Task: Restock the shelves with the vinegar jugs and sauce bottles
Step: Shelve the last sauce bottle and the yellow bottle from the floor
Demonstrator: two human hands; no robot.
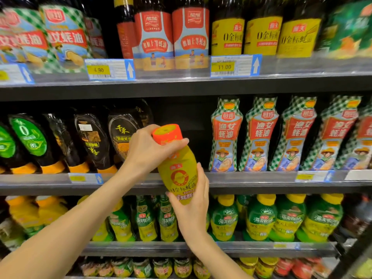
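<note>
A yellow sauce bottle [178, 172] with an orange cap is held in front of the middle shelf [241, 181], tilted with its cap toward the upper left. My left hand [148, 151] grips its neck just under the cap. My right hand [192, 204] holds the bottle's lower end from below, fingers curled round it. Behind the bottle is a dark empty gap [181, 115] on the middle shelf, between the black squeeze bottles [90, 141] and the green-checked bottles [225, 135].
The top shelf [181, 81] carries red-label and yellow-label bottles with price tags 4.90 and 11.00. Below the middle shelf stand green-and-yellow bottles [259, 218]. Jars [163, 267] fill the lowest row. A dark frame edge runs at the lower right.
</note>
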